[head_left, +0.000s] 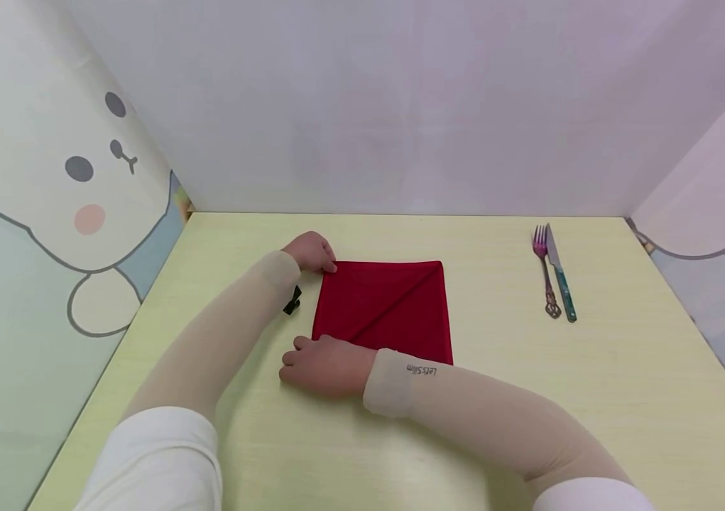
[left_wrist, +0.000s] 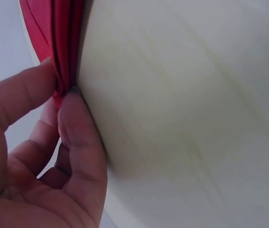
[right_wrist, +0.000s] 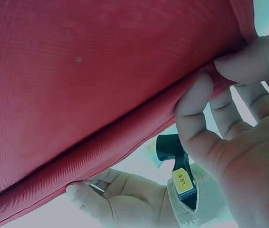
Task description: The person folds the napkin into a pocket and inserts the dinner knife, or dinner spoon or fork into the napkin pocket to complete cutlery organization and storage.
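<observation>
A red cloth napkin [head_left: 388, 301], folded into a square with a diagonal fold line across it, lies in the middle of the table. My left hand [head_left: 311, 252] pinches its far left corner between thumb and fingers. In the left wrist view, several stacked layers of the napkin [left_wrist: 68, 42] meet between those fingertips. At the near left corner is my right hand [head_left: 326, 367], which covers that corner in the head view. The right wrist view shows its thumb and index finger pinching the napkin's edge [right_wrist: 125, 128], with the left hand [right_wrist: 129, 199] at the other end.
To the right, a purplish fork [head_left: 546, 273] and a knife [head_left: 560, 273] with a teal handle lie side by side on the pale table [head_left: 496, 411]. A white curtain [head_left: 400, 106] stands behind the table. A black wrist mount [right_wrist: 179, 166] sits on the left sleeve.
</observation>
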Demonstrator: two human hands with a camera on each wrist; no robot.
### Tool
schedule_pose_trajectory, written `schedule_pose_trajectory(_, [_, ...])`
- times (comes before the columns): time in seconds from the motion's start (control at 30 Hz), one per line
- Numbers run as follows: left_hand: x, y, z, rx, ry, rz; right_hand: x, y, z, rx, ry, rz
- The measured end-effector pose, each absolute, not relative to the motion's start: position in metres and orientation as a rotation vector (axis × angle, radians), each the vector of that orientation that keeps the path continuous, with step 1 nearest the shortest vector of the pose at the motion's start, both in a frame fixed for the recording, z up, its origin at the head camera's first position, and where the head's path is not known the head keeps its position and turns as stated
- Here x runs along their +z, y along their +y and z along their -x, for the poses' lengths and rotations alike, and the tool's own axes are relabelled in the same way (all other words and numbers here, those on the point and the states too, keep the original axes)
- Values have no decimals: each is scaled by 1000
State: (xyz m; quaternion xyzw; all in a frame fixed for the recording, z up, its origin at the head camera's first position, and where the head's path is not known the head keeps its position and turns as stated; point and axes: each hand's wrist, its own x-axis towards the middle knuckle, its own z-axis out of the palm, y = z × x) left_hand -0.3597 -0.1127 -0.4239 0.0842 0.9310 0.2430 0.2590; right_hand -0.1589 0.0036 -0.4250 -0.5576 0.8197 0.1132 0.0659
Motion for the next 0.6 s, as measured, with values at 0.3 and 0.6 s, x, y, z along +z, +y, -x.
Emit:
schedule_pose_trajectory(0.3, [-428, -112, 357, 654, 2561, -237, -424, 1, 161, 459, 2514, 1676])
schedule_pose_trajectory(0.6, [-422, -114, 352, 813, 2507, -287, -423, 3, 163, 443, 2495, 1716])
